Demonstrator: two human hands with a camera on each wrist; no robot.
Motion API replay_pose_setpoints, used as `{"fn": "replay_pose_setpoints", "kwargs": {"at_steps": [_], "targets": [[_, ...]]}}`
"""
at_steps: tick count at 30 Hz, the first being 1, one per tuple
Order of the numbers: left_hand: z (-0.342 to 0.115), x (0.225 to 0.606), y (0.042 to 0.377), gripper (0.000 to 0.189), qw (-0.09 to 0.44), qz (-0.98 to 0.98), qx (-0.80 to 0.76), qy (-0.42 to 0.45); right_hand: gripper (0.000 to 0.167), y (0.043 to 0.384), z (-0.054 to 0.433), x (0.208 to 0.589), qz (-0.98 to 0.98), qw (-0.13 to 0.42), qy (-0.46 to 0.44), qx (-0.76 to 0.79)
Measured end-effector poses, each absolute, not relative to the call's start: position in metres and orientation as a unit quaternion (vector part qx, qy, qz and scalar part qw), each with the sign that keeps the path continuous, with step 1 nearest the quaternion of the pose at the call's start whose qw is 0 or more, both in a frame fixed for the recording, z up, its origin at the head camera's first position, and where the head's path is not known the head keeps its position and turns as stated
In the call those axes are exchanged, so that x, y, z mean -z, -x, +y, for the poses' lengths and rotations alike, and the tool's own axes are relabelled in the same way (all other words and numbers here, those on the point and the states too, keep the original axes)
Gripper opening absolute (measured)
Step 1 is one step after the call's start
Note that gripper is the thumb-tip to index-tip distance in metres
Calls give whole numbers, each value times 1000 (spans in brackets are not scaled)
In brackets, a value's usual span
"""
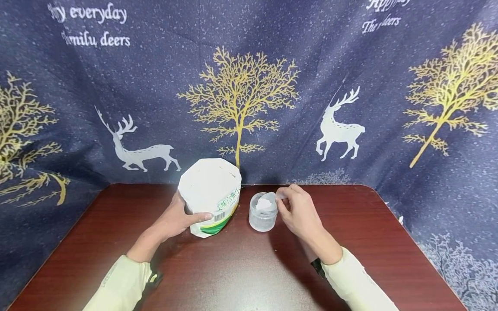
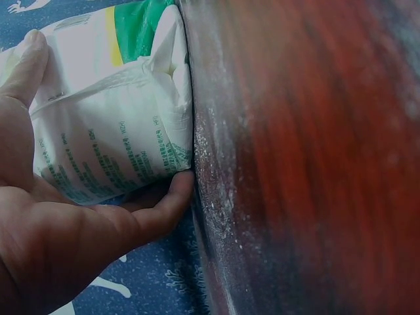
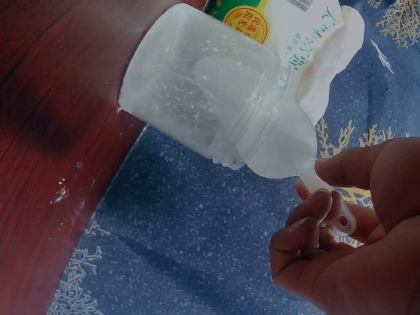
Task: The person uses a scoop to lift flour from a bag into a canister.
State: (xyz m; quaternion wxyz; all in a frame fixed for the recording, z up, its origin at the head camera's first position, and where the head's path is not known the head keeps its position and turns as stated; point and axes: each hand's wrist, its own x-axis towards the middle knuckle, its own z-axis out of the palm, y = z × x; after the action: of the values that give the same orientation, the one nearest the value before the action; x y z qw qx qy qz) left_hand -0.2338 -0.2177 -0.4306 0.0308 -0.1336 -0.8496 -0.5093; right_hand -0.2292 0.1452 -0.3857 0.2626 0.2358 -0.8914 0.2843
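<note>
My left hand (image 1: 177, 218) grips a white flour bag (image 1: 210, 183) with green and yellow print, the thumb across its front. In the left wrist view the fingers curl round the bag's underside at the table. Just right of the bag stands a clear plastic jar (image 1: 262, 223), upright and without a lid. My right hand (image 1: 299, 211) pinches the short handle of a translucent scoop (image 3: 282, 144) between thumb and fingers. The scoop's bowl is at the jar's mouth, partly inside it. White powder (image 1: 263, 204) shows at the bowl in the head view.
Both hands work over a dark red wooden table (image 1: 229, 276). Behind it hangs a blue cloth (image 1: 272, 26) with gold trees and white deer. White powder specks (image 3: 60, 190) lie on the tabletop near the jar.
</note>
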Motion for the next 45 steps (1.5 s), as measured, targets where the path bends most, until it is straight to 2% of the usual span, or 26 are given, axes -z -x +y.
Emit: {"fn": "replay_pose_setpoints", "kwargs": {"at_steps": [8, 45], "targets": [[-217, 430, 233, 126, 31, -844, 517, 138, 11, 230, 141, 385, -894, 253, -237, -285], [-218, 431, 233, 126, 27, -849, 513, 124, 16, 227, 137, 374, -878, 295, -259, -275]]}}
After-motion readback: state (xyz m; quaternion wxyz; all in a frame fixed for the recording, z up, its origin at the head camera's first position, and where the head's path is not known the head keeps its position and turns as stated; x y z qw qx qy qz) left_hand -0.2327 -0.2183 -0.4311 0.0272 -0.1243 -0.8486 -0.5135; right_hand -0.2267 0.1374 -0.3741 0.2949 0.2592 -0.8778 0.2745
